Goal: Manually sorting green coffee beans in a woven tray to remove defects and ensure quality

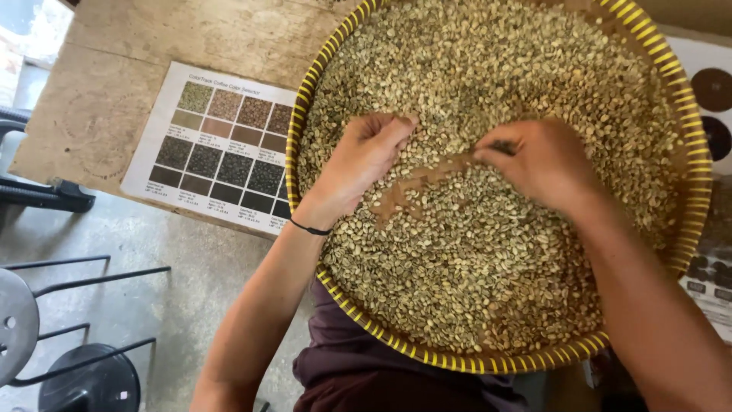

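We've both hands curled in the beans (pixel 457 259), left hand (pixel 364 156) & right hand (pixel 537 160) apart, bare strip (pixel 415 187) of tray (pixel 305 99) btwn them, equally near.

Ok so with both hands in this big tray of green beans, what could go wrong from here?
1. The round woven tray juts past the wooden table toward the person's lap, so pressing on the near rim might tip it.
2. The pale beans lie heaped near the rim; sweeping by the left hand or right hand could push some over.
3. Spilled beans might land on the colour chart.
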